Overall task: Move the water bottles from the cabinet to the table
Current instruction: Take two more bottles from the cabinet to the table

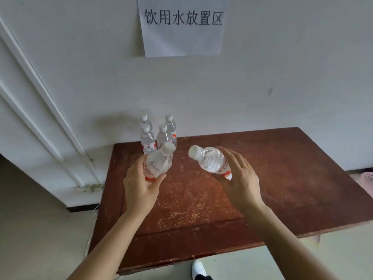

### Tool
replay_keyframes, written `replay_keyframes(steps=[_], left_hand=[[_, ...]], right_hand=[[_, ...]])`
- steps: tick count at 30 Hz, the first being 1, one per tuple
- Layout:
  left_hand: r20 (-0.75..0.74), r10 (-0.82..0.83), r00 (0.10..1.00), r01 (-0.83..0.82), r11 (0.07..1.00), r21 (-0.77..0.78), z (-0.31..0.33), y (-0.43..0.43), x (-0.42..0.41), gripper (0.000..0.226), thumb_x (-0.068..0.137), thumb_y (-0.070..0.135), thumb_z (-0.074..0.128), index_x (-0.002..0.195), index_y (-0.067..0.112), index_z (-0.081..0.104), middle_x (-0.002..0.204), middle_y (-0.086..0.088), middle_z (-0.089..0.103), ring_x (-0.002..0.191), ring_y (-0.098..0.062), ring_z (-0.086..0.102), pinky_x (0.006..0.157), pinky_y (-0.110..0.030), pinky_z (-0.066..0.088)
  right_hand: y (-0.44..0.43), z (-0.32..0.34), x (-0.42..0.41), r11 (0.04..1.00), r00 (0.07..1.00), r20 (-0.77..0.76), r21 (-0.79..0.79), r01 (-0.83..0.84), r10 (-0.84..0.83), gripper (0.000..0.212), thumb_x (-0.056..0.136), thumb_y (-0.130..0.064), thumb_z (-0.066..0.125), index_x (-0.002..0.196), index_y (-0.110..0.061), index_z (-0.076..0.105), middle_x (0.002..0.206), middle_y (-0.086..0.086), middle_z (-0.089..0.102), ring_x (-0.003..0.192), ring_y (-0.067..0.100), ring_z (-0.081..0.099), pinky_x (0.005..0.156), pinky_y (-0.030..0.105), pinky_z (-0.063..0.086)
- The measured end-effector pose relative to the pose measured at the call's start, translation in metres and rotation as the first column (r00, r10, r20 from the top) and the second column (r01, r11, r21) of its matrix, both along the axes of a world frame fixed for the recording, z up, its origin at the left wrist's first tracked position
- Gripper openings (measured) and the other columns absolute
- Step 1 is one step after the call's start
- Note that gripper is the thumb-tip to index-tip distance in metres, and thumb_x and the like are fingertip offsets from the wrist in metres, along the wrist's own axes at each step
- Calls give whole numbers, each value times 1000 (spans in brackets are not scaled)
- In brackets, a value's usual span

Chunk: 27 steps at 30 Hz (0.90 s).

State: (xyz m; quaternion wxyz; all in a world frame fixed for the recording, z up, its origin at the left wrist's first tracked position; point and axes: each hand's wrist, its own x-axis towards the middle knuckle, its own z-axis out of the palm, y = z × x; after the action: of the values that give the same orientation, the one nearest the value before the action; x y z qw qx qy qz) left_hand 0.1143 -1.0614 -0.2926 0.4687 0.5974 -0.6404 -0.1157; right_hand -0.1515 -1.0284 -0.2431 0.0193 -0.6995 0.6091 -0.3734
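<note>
1. White shoe [198, 269]: nearest me, on the pale floor below and between my wrists.
2. My left hand [139, 184]: fingers and thumb wrapped round the lower body of a clear plastic water bottle with white cap and red label, the left bottle [158, 162], which tilts with its cap away from me.
3. My right hand [240, 178]: looser, with the fingers nearly straight along a second such bottle, the right bottle [212, 159], and the thumb under its base. Its cap leans toward the left bottle, and the two are apart.
4. Scuffed reddish-brown wooden table [282, 178]: beneath both grips. Neither held bottle rests on it yet.
5. Four standing clear bottles [148, 139]: just beyond my left grip, upright and close-packed, and judged already delivered. The two I hold remain to be set down. The cabinet is out of view, so any remainder is unknown.
6. Obstruction: that cluster could be knocked, so placing to its right looks safer.
7. White paper sign with black characters [182, 25]: on the wall far above both grips. A white panelled door [40, 118] stands to the left.
</note>
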Motion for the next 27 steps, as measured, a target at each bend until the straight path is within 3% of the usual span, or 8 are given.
replay_keyframes(steps=[3, 5, 8, 14, 19, 24, 27], left_hand=[[-98, 70, 993, -61, 995, 84, -20, -41, 5, 67, 74, 33, 88, 128, 22, 51, 119, 4, 63, 107, -24, 62, 88, -53, 52], [-160, 119, 980, -95, 984, 148, -27, -67, 7, 66, 74, 38, 87, 126, 28, 47, 116, 5, 62, 105, -23, 62, 84, -44, 53], [-155, 201, 967, -152, 948, 279, -45, -106, 10, 68, 73, 34, 89, 125, 24, 46, 114, 2, 65, 98, -23, 66, 75, -33, 48], [-215, 280, 936, -167, 888, 428, -81, -151, 6, 66, 74, 22, 91, 121, 22, 44, 105, 16, 62, 93, -12, 67, 84, -34, 54], [-262, 282, 923, -127, 866, 484, -103, -156, 6, 65, 81, 14, 84, 127, 27, 40, 118, 17, 58, 106, 1, 63, 97, -30, 53], [-207, 275, 939, -149, 867, 476, -110, -156, 4, 67, 86, 15, 78, 140, 18, 38, 133, 0, 60, 115, -13, 64, 90, -9, 49], [-147, 285, 947, -179, 852, 493, -114, -151, 0, 69, 92, 25, 73, 147, 23, 32, 141, 4, 56, 122, -16, 61, 98, -25, 51]], right_hand=[[-61, -27, 11, 990, 989, 143, 130, -47, 28, 76, 80, -20, 86, 143, -34, 45, 139, -8, 61, 120, 20, 62, 91, 40, 54], [-100, -42, 19, 972, 974, 222, 213, -99, 50, 73, 80, -16, 83, 140, -36, 45, 134, -11, 63, 115, 19, 64, 85, 32, 51], [-156, -73, 30, 930, 947, 317, 332, -161, 50, 69, 82, -22, 83, 138, -34, 44, 116, -19, 63, 101, 16, 66, 76, 28, 45], [-226, -122, 54, 839, 902, 432, 479, -258, 30, 73, 83, -26, 84, 140, -21, 39, 114, -16, 56, 95, 13, 59, 77, 27, 43], [-242, -144, 61, 783, 867, 497, 528, -329, 30, 74, 83, -32, 83, 140, -31, 36, 124, -13, 60, 102, 10, 61, 80, 27, 46], [-242, -153, 53, 740, 872, 490, 583, -335, 9, 75, 86, -34, 80, 138, -44, 27, 125, -14, 59, 108, 15, 65, 84, 33, 50], [-232, -162, 48, 731, 913, 400, 600, -323, 75, 78, 93, -37, 73, 152, -35, 23, 151, -2, 49, 130, 20, 54, 98, 36, 49]])
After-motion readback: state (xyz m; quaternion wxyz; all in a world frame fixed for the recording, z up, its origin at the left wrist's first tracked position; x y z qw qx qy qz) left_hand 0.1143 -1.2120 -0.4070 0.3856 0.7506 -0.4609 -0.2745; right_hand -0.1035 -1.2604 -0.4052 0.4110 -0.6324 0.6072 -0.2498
